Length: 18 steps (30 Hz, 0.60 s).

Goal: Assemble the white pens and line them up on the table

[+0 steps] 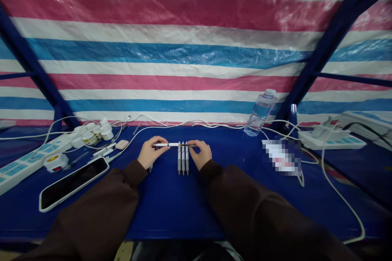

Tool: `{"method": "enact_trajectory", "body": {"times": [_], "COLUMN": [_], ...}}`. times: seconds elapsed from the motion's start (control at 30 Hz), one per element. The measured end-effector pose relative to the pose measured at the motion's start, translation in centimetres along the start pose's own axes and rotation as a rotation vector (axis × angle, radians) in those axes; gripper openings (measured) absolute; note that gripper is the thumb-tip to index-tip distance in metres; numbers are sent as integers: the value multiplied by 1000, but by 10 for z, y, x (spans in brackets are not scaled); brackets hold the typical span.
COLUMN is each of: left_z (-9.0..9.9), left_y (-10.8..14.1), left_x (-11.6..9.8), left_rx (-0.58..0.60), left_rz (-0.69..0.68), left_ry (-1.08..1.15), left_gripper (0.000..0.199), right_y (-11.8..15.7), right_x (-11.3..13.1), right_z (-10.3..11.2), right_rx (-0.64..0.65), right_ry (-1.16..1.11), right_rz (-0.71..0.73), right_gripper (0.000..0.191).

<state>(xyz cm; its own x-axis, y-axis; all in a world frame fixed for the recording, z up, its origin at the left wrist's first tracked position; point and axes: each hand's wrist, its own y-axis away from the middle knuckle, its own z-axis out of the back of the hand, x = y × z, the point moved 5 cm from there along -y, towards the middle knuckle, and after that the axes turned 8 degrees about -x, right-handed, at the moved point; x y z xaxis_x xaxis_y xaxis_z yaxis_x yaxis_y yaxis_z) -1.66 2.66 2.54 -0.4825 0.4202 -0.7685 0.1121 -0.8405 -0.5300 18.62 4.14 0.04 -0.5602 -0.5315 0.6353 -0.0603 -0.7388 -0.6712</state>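
A slim white pen lies sideways between my two hands, with a darker stretch towards its right end. My left hand pinches its left end between thumb and fingers. At the right end, my right hand has its fingers closed on the pen too. Three light grey pens lie side by side on the blue tabletop, pointing towards me, and the held pen crosses their far ends. Whether it touches them, I cannot tell. Part of a small dark-tipped object shows beneath my left wrist, mostly hidden.
Left are a phone, a power strip, white plugs and an earbud case. Right stand a water bottle, a blurred packet and another power strip. Cables run along the back; blue metal posts frame the table.
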Motion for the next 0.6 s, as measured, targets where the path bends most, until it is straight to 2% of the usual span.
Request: {"method": "enact_trajectory", "body": {"times": [0.3,0.6], "left_z": [-2,-5], "left_y": [0,1], "left_x": [5,3], "left_rx": [24,94], "left_rz": [5,-8], "left_ry": [-2,-2], "left_gripper": [19,19], "right_y": [0,0], "right_x": [8,11], "right_z": [-3,-2], "right_rx": [61,79], "right_ry": [-40,-60], "right_rz": [105,61], "right_gripper": [16,2]}}
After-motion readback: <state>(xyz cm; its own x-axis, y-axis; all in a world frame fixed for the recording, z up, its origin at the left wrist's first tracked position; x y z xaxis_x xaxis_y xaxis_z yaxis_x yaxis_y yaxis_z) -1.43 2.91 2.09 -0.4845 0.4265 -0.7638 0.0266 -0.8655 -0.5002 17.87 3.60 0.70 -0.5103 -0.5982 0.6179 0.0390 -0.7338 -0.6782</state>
